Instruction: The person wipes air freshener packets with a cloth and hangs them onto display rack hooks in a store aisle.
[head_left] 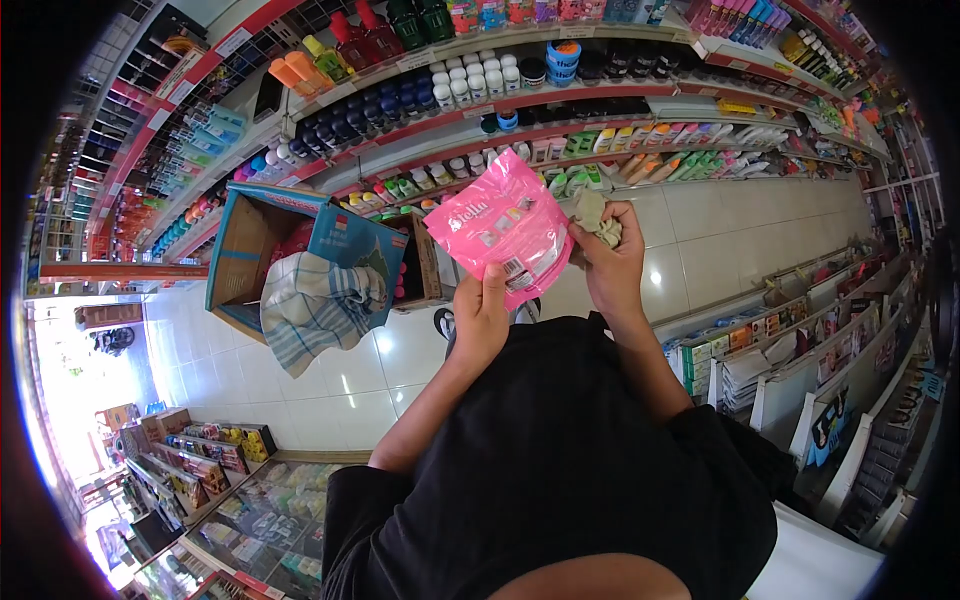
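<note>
On the left, a blue box, a checked cloth draped over its near side. Next, the left hand, its grip closed on the near edge of a pink pouch, raised before the far shelf. Rightmost, the right hand grips a crumpled rag at the pouch's right edge.

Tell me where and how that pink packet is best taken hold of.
Probably by the lower edge of the pink packet, just left of its barcode, from the wearer's side, thumb on the printed face. It looks flattish, that edge faces the body, and the left hand pinches it there; the right hand holds a crumpled cloth beside the right edge.
</note>
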